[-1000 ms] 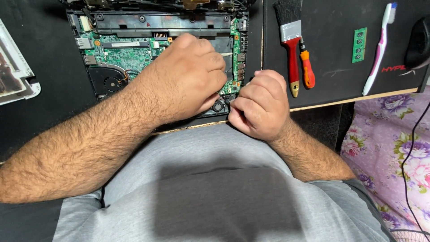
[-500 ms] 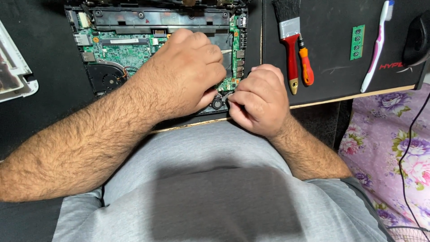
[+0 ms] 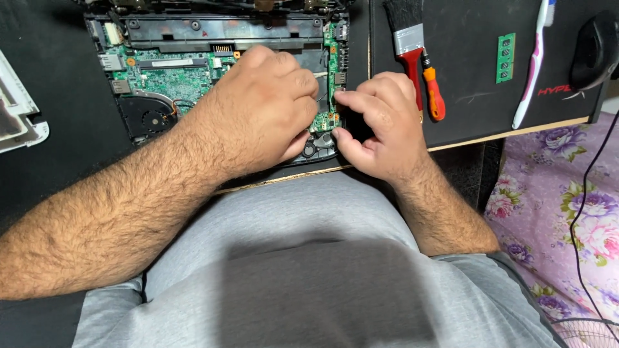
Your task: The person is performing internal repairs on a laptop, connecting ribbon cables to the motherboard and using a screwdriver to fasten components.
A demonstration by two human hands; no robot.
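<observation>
While both hands meet over the lower right corner of the opened laptop chassis (image 3: 193, 29), the working spot sits between them at centre frame, on the narrow green board strip (image 3: 332, 77) that runs top to bottom along the chassis's right edge. Left hand (image 3: 264, 106) lies curled, knuckles up, over the motherboard (image 3: 171, 80), fingers folded under toward that strip; whether it pinches anything I cannot tell. Right hand (image 3: 377, 122) comes in from the right, thumb and forefinger closed together at the strip's edge, on a part too small to make out. Right hand is the nearer of the two to the strip. Fan (image 3: 151, 119) shows left of the left wrist. On the bench to the upper right: paintbrush (image 3: 409, 45), orange-handled screwdriver (image 3: 433, 93), green memory module (image 3: 506, 58), toothbrush (image 3: 532, 67), well apart from the hands.
</observation>
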